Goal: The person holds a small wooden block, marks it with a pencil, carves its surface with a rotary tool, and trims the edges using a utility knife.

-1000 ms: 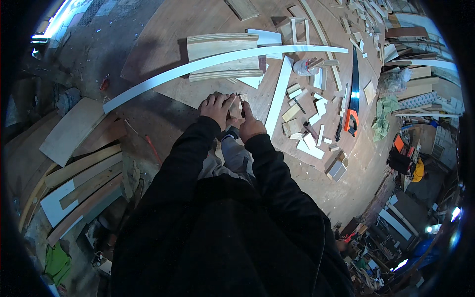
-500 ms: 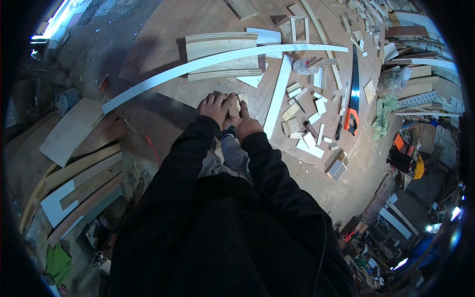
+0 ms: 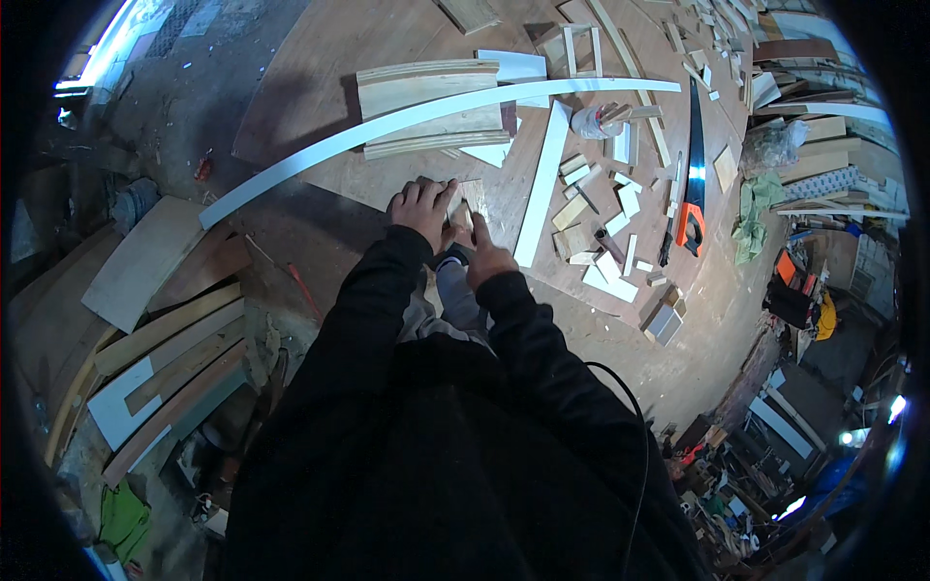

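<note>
Near the front edge of the plywood tabletop, a small pale wooden block (image 3: 470,198) sits between my hands. My left hand (image 3: 420,211) presses on its left side, fingers bent over and against it. From the right, my right hand (image 3: 492,258) meets its near end, the index finger stretched along it and the other fingers curled under. My palms hide the block's lower part, and whether a small tool is in the right hand cannot be made out. A long curved white strip (image 3: 378,124) arches over the board beyond my hands.
A curved wooden panel piece (image 3: 426,105) lies behind the strip. To the right are a straight white strip (image 3: 543,184), several small offcuts, a plastic jar (image 3: 586,123) and a handsaw (image 3: 693,184) with an orange handle. Curved boards (image 3: 174,358) are stacked at my left.
The view has shifted slightly. My right hand has drawn a little right and down, and more of the block's pale top shows between my fingers. My left hand stays on it.
</note>
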### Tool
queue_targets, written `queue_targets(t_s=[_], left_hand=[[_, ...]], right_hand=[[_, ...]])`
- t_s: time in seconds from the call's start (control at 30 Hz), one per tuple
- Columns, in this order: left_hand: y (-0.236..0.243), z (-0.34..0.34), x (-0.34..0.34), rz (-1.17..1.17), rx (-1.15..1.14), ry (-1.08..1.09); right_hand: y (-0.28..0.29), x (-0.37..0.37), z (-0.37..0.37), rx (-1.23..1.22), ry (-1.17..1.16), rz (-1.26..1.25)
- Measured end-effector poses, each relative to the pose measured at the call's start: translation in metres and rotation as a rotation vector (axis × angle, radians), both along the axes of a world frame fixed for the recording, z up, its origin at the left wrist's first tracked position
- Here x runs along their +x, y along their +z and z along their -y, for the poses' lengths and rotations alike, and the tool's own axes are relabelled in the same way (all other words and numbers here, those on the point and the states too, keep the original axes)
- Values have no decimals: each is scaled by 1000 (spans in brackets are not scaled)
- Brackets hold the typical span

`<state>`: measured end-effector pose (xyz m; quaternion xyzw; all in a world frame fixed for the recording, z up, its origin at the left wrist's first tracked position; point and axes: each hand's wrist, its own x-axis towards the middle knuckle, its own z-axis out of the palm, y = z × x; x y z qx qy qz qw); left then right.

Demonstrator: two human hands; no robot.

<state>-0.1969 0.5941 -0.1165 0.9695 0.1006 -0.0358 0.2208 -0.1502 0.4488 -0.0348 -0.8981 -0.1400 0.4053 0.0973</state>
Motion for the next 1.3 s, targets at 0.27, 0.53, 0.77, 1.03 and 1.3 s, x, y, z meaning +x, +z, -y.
queue_targets(t_s=[0.27,0.53,0.77,1.03,1.3], left_hand=[[5,-2,-1,12,19,5],[7,-1,1,-5,26,-2],[3,-1,0,-21,33,-4],[2,1,2,-27,23,6],[5,1,2,15,35,1]], right_hand=[[8,-27,24,-90,-28,-87],[3,-29,28,-61,37,-34],[13,-28,23,-101,-39,-103],[5,-31,30,-80,-38,-68],[-5,-37,36,-40,9,-11]])
